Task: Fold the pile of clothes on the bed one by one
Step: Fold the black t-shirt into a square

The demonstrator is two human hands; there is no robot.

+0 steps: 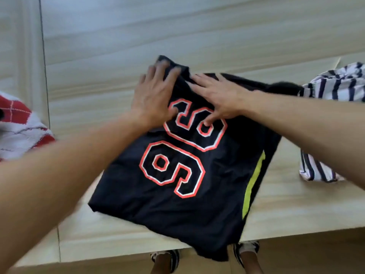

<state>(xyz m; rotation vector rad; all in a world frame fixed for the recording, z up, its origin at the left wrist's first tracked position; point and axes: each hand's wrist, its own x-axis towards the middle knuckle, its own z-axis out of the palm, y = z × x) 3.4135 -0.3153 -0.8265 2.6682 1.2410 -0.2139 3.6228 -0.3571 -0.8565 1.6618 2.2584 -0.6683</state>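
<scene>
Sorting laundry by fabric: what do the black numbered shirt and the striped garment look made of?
The black numbered shirt is probably smooth synthetic jersey, matte with a faint sheen and few wrinkles. Its numbers look like applied print with crisp edges. The striped garment is likely soft cotton knit, matte and crumpled in loose folds. Neither is certain.

The jersey (177, 184) is spread on the bed (118, 46), overhanging its near edge. The left hand (156, 95) and right hand (219, 99) are laid on its far end. A shirt (335, 86) is set to its right, a towel (19, 131) to its left.
</scene>
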